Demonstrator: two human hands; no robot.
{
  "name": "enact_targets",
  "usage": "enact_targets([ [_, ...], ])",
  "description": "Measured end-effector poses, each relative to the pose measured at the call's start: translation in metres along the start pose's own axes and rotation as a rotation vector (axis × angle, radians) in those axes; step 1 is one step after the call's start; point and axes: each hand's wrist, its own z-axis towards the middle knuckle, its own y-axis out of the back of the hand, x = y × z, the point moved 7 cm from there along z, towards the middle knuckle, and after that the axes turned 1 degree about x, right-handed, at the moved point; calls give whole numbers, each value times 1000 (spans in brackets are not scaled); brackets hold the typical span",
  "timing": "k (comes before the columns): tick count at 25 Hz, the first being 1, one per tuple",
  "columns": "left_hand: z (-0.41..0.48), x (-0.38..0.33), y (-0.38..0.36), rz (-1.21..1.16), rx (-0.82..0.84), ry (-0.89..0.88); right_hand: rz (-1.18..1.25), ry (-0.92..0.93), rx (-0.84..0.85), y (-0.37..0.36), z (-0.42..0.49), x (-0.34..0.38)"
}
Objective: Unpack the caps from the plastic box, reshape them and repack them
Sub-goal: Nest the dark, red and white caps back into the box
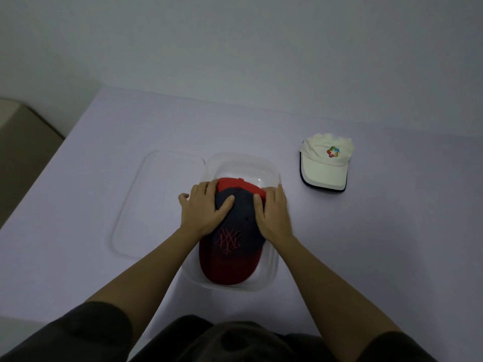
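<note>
From the head view, you have three caps: a navy cap [236,231] and a red cap [239,184] beneath it in the clear plastic box [271,273], pressed under your flat, open left hand [205,210] and right hand [273,214]; a white cap [325,163] lies apart on the worktop [392,231], the box's lid [146,199] beside the box.

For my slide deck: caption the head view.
Both hands, left and right, press a navy-and-red cap into the clear plastic box; white cap waits.
</note>
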Motion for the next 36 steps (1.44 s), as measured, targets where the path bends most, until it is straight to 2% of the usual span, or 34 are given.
enact_targets([
  [3,-3,-7,10,-44,-54,-39,-19,48,2,7,0,2],
  [6,7,-30,30,-178,-110,-118,39,50,-98,35,14,-4],
  [8,23,-58,38,-269,-100,-194,120,-28,-197,62,30,-21],
  [12,72,-129,14,-384,72,-289,164,-198,-399,121,65,-77],
  [14,99,-162,-15,-434,226,-242,132,-261,-422,150,84,-110],
  [16,121,-183,-41,-490,362,-155,119,-306,-361,174,103,-137],
  [18,145,-202,-62,-536,443,-119,151,-347,-222,189,121,-163],
  [22,189,-219,-92,-654,568,-29,273,-448,62,187,142,-212],
  [25,208,-225,-112,-640,686,-22,423,-518,183,176,150,-229],
  [28,218,-231,-131,-655,766,2,594,-545,168,162,159,-232],
  [32,224,-233,-141,-592,828,-52,726,-394,268,152,163,-217],
  [36,217,-230,-131,-699,929,-40,946,-423,143,160,153,-209],
])
